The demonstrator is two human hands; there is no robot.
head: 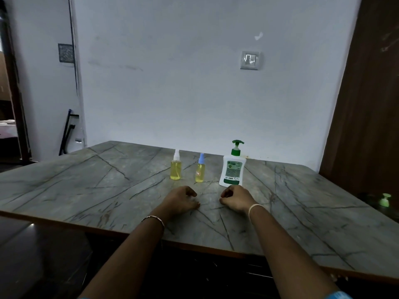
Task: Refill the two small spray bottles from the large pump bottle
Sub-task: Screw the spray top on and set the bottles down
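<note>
Three bottles stand upright in a row on the grey marble table (86, 186). At the left is a small spray bottle with a white cap (176, 166), holding yellow liquid. Beside it stands a smaller spray bottle with a blue cap (200, 169), also yellow inside. The large white pump bottle with a green pump (233, 167) is at the right. My left hand (183, 199) and my right hand (236, 198) rest on the table just in front of the bottles, fingers loosely curled, holding nothing and touching no bottle.
A small green object (385, 200) lies near the table's right edge. A white wall with a switch plate (250, 60) rises behind the table. A brown wooden panel (367, 104) stands at the right, and a doorway opens at the far left.
</note>
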